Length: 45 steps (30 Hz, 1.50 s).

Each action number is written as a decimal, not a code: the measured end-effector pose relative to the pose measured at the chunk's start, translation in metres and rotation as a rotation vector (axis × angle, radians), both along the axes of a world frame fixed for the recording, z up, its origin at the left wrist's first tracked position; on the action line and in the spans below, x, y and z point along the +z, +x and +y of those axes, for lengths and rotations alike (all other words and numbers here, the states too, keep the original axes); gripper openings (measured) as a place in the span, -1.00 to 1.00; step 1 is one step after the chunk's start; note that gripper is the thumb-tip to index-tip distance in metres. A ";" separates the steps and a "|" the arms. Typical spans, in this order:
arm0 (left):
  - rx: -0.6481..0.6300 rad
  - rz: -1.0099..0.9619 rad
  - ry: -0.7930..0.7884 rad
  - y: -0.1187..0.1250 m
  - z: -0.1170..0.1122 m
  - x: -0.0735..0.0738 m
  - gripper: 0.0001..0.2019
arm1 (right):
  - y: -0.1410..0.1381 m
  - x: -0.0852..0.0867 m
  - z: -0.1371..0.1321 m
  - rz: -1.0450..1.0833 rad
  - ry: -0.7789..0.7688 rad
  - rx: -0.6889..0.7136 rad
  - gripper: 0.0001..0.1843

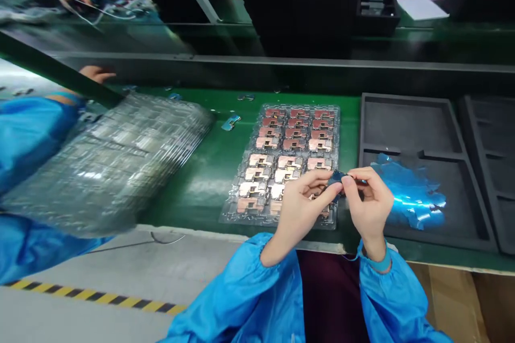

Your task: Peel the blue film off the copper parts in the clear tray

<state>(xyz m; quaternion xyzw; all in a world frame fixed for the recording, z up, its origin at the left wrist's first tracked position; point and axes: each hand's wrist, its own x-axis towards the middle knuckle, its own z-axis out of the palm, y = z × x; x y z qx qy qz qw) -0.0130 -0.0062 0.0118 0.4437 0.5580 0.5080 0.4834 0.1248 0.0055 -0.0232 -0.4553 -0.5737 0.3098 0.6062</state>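
Observation:
Between the fingertips of both hands is a small dark-blue circuit board [337, 177], partly covered by the fingers. My left hand [303, 203] pinches it from the left, over the lower right of a clear plastic tray [229, 216]. On the other side, my right hand [368, 201] closes thumb and forefinger on its right edge. Rows of copper-coloured circuit boards [296, 133] fill the tray's pockets, some of them behind my left hand. Just right of my right hand, a pile of shiny blue film pieces [414, 195] lies in a black foam tray [410, 123].
A tall stack of clear plastic trays [108, 166] leans at left beside a co-worker's blue sleeve [32, 134]. Loose small boards [230, 122] lie on the green bench [201, 193]. Another black tray [493, 144] stands far right. A raised ledge [281, 61] runs along the back.

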 end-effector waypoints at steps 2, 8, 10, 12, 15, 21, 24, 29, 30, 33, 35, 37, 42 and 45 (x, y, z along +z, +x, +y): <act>-0.024 -0.035 -0.020 0.001 -0.004 0.000 -0.79 | 0.005 0.000 -0.002 -0.028 -0.021 0.009 -0.86; -0.121 -0.274 -0.128 -0.005 -0.015 -0.003 -0.67 | 0.011 0.005 -0.006 -0.131 -0.025 -0.021 -0.75; -0.131 -0.362 -0.188 -0.009 -0.017 -0.005 -0.65 | 0.013 0.008 -0.007 -0.198 0.008 0.006 -0.83; -0.109 -0.399 -0.227 -0.012 -0.019 -0.007 -0.62 | 0.017 0.011 -0.008 -0.304 0.099 0.004 -0.73; -0.082 -0.402 -0.236 -0.014 -0.021 -0.008 -0.60 | 0.021 0.015 -0.009 -0.473 0.240 -0.023 -0.68; -0.133 -0.456 -0.273 -0.014 -0.023 -0.009 -0.56 | 0.022 0.019 -0.009 -0.542 0.365 -0.065 -0.66; -0.122 -0.516 -0.289 -0.013 -0.025 -0.009 -0.58 | 0.023 0.015 -0.012 -0.589 0.425 -0.104 -0.60; -0.132 -0.651 -0.290 -0.011 -0.026 -0.009 -0.63 | 0.030 0.004 -0.019 -0.701 0.528 -0.091 -0.55; -0.118 -0.673 -0.293 -0.011 -0.026 -0.009 -0.64 | 0.032 0.003 -0.020 -0.716 0.536 -0.068 -0.55; -0.065 -0.723 -0.307 -0.011 -0.025 -0.011 -0.64 | 0.033 0.001 -0.020 -0.736 0.559 -0.024 -0.57; -0.067 -0.748 -0.322 -0.012 -0.024 -0.012 -0.63 | 0.032 0.002 -0.019 -0.730 0.585 -0.012 -0.60; -0.079 -0.778 -0.336 -0.012 -0.022 -0.011 -0.67 | 0.031 0.002 -0.019 -0.729 0.593 0.023 -0.64; -0.078 -0.802 -0.338 -0.012 -0.017 -0.007 -0.76 | 0.032 0.000 -0.023 -0.745 0.619 0.113 -0.71; -0.047 -0.829 -0.311 -0.013 -0.013 -0.009 -0.76 | 0.034 0.000 -0.026 -0.757 0.660 0.126 -0.73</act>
